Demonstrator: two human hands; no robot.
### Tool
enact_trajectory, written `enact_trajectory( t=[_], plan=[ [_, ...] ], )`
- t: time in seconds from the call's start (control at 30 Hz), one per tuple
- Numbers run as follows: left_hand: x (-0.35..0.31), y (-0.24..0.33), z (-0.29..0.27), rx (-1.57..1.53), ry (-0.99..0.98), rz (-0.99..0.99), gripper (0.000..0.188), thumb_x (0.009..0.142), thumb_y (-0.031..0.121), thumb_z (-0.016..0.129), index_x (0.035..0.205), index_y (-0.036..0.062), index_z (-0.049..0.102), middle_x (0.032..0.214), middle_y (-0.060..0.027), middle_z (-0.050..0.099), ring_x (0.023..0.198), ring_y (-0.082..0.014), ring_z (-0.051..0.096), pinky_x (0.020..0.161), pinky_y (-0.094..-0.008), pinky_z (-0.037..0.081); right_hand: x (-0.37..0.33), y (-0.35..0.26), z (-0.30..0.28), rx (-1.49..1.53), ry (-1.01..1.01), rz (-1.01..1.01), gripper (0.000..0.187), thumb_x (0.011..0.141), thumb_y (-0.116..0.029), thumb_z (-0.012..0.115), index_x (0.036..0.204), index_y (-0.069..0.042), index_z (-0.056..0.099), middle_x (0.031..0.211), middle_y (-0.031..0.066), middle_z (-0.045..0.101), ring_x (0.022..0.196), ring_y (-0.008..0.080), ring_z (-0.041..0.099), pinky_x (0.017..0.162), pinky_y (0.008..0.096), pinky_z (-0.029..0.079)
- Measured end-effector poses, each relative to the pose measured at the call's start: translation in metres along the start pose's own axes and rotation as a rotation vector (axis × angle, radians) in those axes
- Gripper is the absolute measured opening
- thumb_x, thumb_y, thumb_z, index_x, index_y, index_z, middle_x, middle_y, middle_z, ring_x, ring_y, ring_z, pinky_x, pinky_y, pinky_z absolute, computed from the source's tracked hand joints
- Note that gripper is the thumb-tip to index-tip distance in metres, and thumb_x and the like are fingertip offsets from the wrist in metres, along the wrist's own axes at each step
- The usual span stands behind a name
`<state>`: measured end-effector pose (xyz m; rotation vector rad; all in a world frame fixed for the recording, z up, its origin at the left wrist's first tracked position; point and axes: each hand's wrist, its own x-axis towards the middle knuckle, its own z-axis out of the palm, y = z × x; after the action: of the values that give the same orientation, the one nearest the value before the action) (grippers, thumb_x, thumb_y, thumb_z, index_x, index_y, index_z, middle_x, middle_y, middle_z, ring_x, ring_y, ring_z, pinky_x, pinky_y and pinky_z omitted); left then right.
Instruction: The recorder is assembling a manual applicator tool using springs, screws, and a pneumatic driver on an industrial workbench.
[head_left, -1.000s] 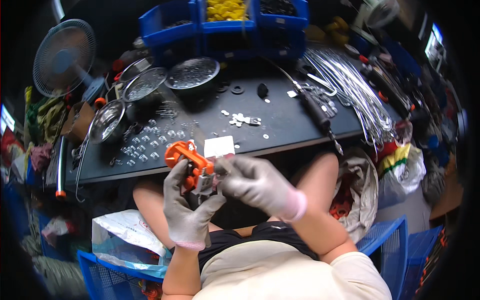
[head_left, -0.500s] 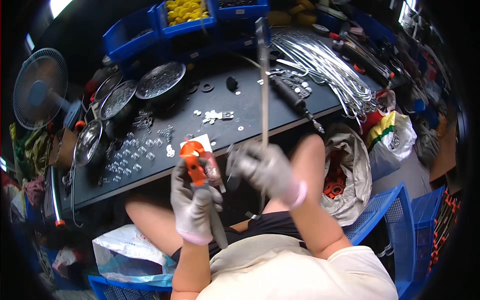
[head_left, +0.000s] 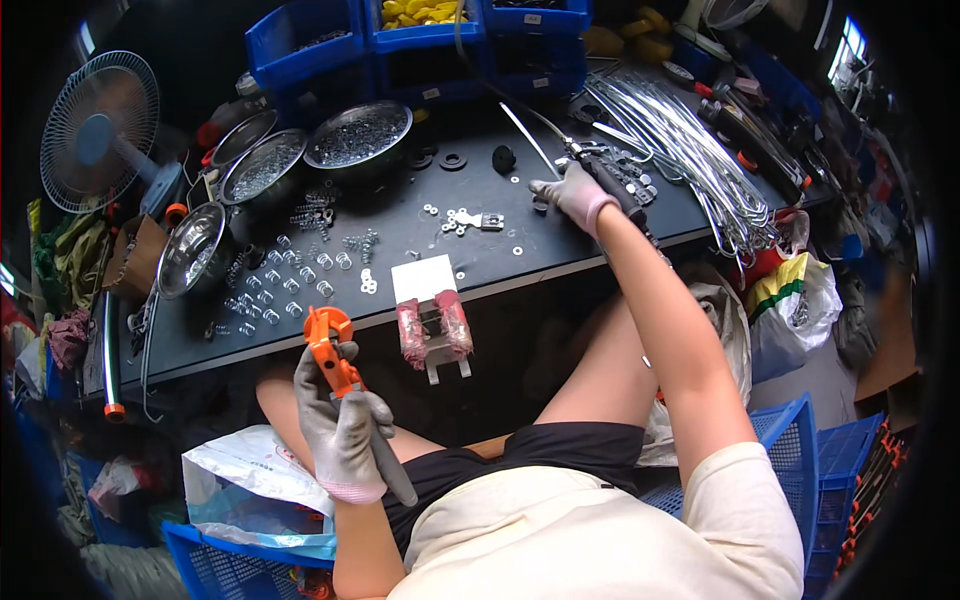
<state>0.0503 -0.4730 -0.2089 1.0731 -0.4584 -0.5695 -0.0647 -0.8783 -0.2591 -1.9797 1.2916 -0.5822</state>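
My gloved left hand (head_left: 342, 435) is closed around an orange-headed tool with a grey handle (head_left: 332, 352), held upright over my lap at the bench's front edge. My gloved right hand (head_left: 577, 198) reaches over the bench, with a long thin silver metal bar (head_left: 530, 137) in its grip; the bar slants up and left beyond the fingers. Beside that hand lies a black power screwdriver (head_left: 618, 196), partly hidden by it. A metal fixture with two pink-wrapped arms (head_left: 453, 322) and a white plate (head_left: 423, 278) sits at the front edge between my hands.
Springs (head_left: 285, 262) and white washers (head_left: 368, 281) are scattered on the bench (head_left: 400, 225). Steel bowls (head_left: 358, 137) stand at the left, near a fan (head_left: 97, 140). Blue bins (head_left: 305, 45) line the back. Bent silver rods (head_left: 680, 150) are piled at the right.
My right hand has moved away and right across the bench, and the bar has tipped from upright to slanting. My left hand has moved left with the orange-headed tool, uncovering the pink-wrapped fixture.
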Motion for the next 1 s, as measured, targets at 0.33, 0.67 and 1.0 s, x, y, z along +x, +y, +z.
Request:
enact_trajectory(
  t=[0.33, 0.67, 1.0],
  plan=[
    [-0.005, -0.003, -0.011, 0.001, 0.164, 0.030, 0.053, 0.088, 0.009, 0.060, 0.134, 0.0059, 0.036, 0.119, -0.0126, 0.052, 0.052, -0.0116, 0.056, 0.041, -0.0204, 0.047, -0.183, -0.071, -0.007, 0.244, -0.466, -0.393, 0.029, 0.089, -0.008, 0.048, 0.117, -0.007, 0.057, 0.073, 0.0086, 0.056, 0.065, 0.0130, 0.053, 0.061, 0.0298, 0.047],
    [0.014, 0.002, -0.049, 0.032, 0.271, 0.142, 0.063, 0.085, 0.023, 0.069, 0.135, 0.0068, 0.034, 0.118, -0.0115, 0.054, 0.055, -0.0143, 0.054, 0.043, -0.0242, 0.045, -0.312, -0.057, 0.052, -0.195, -1.164, -0.619, 0.036, 0.086, -0.009, 0.056, 0.122, -0.008, 0.059, 0.118, 0.0139, 0.060, 0.100, 0.0276, 0.062, 0.088, 0.0367, 0.050],
    [0.012, 0.019, -0.046, 0.066, 0.199, 0.258, 0.075, 0.076, 0.025, 0.079, 0.132, 0.0042, 0.034, 0.116, -0.0135, 0.054, 0.064, -0.0178, 0.058, 0.055, -0.0290, 0.049, 0.087, -0.032, -0.073, -0.512, 0.276, -0.292, 0.023, 0.085, -0.023, 0.059, 0.103, -0.013, 0.069, 0.108, 0.0132, 0.064, 0.104, 0.0308, 0.060, 0.091, 0.0407, 0.047]
  ],
)
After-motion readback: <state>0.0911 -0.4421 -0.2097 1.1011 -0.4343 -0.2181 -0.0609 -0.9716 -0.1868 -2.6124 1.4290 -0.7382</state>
